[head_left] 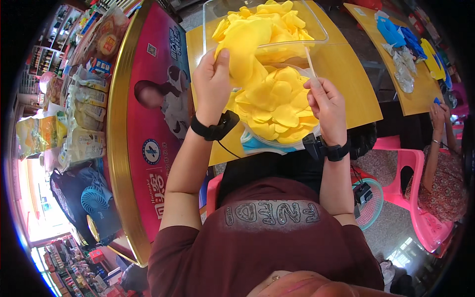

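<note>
L hand is pinching a limp, bright-yellow fabric petal piece at its L edge, thumb pressing on it, no visible gap. Piece is hanging in front of a clear rectangular plastic bin, overlapping it in view. R hand is gripping a thin, pale, straight stick by its lower end btwn thumb & index, other fingers curling in; stick is pointing up, tip nr bin's front edge. Bin & round tub nearer the body are both holding heaped yellow petal pieces, sitting on yellow-topped table. Far R: co-worker's hands are resting at 2nd table's edge.
</note>
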